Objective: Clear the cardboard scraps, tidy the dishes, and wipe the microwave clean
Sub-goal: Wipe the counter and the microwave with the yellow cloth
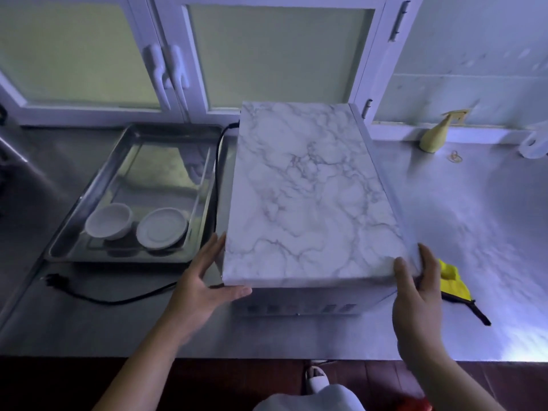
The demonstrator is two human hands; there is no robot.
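Head view: your left hand (204, 280) and right hand (415, 283) press flat on the microwave (308, 188) corners, fingers straight — it could slip, or its cord (118, 301) could snag the tray (74, 209).

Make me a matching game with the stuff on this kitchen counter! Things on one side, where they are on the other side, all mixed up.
Things:
1. white round bowl
2. bright yellow cloth
3. black power plug
4. pale yellow spray bottle

Places:
A. by the back wall, far right
B. inside the shiny metal tray
C. on the steel counter, in front of the tray
D. just right of the marble-topped microwave

Pairs: 1-B, 2-D, 3-C, 4-A
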